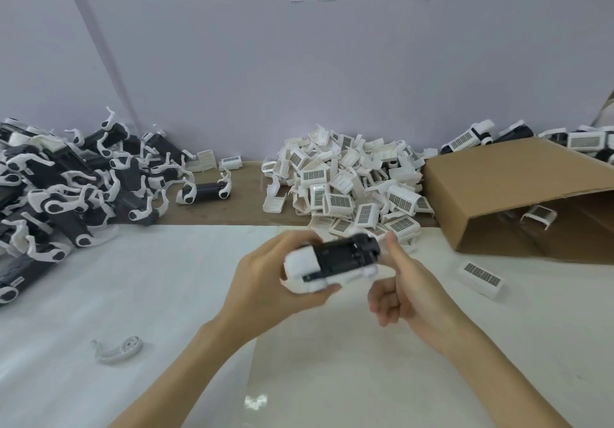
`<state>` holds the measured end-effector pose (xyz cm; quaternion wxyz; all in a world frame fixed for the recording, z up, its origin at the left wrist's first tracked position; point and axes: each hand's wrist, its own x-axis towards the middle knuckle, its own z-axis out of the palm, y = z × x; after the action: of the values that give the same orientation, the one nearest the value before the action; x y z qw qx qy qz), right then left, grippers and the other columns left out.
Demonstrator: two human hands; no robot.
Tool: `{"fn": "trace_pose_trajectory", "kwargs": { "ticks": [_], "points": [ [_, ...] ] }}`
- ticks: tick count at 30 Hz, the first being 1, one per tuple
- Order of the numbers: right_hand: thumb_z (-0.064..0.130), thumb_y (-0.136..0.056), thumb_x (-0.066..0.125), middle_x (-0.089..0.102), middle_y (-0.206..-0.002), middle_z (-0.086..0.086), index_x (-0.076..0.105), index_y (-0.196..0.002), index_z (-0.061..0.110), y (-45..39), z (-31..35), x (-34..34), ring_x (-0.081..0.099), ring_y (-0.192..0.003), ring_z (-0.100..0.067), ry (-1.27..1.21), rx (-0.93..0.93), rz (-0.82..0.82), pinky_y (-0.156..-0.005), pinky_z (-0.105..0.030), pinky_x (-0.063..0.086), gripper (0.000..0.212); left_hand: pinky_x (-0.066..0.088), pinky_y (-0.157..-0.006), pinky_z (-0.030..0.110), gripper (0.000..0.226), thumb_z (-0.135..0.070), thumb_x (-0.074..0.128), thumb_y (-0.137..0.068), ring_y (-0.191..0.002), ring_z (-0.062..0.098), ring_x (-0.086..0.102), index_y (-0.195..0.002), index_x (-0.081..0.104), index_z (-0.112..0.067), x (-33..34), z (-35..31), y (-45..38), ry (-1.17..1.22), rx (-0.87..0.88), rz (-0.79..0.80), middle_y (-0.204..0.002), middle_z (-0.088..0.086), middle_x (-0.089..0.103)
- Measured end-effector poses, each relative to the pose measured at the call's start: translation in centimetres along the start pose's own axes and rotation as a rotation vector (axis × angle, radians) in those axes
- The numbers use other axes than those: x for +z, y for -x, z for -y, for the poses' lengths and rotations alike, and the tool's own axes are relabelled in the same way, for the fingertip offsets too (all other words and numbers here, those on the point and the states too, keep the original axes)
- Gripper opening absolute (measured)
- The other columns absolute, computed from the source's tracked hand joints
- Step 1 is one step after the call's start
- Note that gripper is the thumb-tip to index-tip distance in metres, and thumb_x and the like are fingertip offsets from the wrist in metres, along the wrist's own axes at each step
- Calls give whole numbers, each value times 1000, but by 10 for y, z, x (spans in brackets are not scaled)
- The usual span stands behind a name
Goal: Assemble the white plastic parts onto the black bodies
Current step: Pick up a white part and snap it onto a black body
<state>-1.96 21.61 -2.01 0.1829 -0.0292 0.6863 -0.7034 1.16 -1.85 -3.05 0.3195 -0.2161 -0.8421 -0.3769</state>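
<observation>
A black body (pixel 342 255) with white plastic parts on it is held above the middle of the white table. My left hand (pixel 265 278) grips it from the left and below, fingers curled round its white end. My right hand (pixel 405 281) is at its right end, thumb up beside the black tip, other fingers curled; blur hides whether it holds the body. A heap of white plastic parts (pixel 349 185) with grid faces lies behind. Black bodies with white arms (pixel 73 188) are piled at the left.
An open cardboard box (pixel 518 188) lies on its side at the right, a white part inside it. One white grid part (pixel 480 276) sits on the table near the box. A lone white curved arm (pixel 118 349) lies at front left. More assembled units (pixel 471 137) rest behind the box.
</observation>
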Motion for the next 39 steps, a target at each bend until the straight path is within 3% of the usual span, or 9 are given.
{"fn": "trace_pose_trajectory", "kwargs": {
  "ticks": [4, 8, 11, 14, 21, 24, 31, 35, 39],
  "points": [
    [61, -90, 59, 76, -99, -12, 58, -140, 35, -1, -1, 6, 76, -80, -29, 64, -253, -15, -58, -31, 53, 56, 49, -59, 20, 39, -54, 85, -73, -73, 5, 67, -102, 75, -30, -13, 5, -10, 347, -457, -71, -89, -6, 76],
    [53, -90, 68, 62, -139, 18, 50, -148, 45, 1, -10, 21, 61, -127, -3, 166, -409, 51, -94, -32, 58, 61, 51, -63, 20, 35, -55, 79, -74, -73, 15, 72, -98, 75, -29, -26, 12, -10, 473, -528, 66, -91, 10, 77],
    [46, -91, 72, 69, -133, 15, 61, -139, 35, 0, -12, 26, 62, -126, -5, 152, -479, 45, -96, -26, 55, 51, 58, -88, 52, 36, -49, 82, -76, -96, 33, 74, -109, 74, -37, -30, 13, -10, 480, -509, 178, -101, 5, 77],
    [33, -87, 77, 72, -128, 12, 63, -134, 32, -1, -12, 23, 65, -123, -8, 118, -519, 21, -91, -20, 54, 48, 55, -103, 60, 57, -44, 85, -77, -109, 41, 70, -132, 66, -46, -35, 14, -10, 493, -505, 266, -124, -3, 75],
    [29, -88, 79, 66, -136, 11, 58, -139, 34, -2, -11, 15, 57, -134, -12, 202, -610, -1, -96, -20, 52, 55, 56, -105, 48, 69, -37, 88, -84, -110, 24, 73, -143, 53, -44, -26, 19, -7, 501, -520, 313, -126, 0, 75],
    [25, -92, 78, 56, -148, 13, 50, -147, 34, -2, -12, 13, 46, -144, -12, 303, -653, 24, -102, -20, 50, 62, 55, -105, 43, 65, -20, 92, -84, -122, 21, 68, -138, 58, -34, -20, 21, -6, 358, -377, 223, -140, -10, 66],
    [5, -100, 67, 37, -161, 25, 36, -157, 36, -6, -17, 6, 31, -153, -5, 482, -684, 47, -116, -32, 40, 72, 48, -102, 24, 73, -31, 95, -79, -115, 17, 66, -138, 53, -41, -10, 23, -2, 97, -168, 77, -134, -16, 65],
    [9, -101, 67, 39, -157, 30, 35, -156, 39, -9, -20, 3, 34, -151, -1, 479, -668, 45, -114, -25, 43, 71, 44, -108, 21, 63, -24, 91, -84, -132, 15, 60, -139, 60, -30, -8, 22, -4, 9, 34, 31, -140, -14, 59],
    [30, -99, 71, 60, -136, 24, 38, -153, 50, -7, -18, 3, 57, -132, -8, 416, -596, -2, -101, -24, 52, 66, 50, -87, 21, 45, -32, 86, -89, -109, 13, 66, -128, 66, -36, -10, 19, -4, 116, -112, 82, -123, -14, 68]
  ]
}}
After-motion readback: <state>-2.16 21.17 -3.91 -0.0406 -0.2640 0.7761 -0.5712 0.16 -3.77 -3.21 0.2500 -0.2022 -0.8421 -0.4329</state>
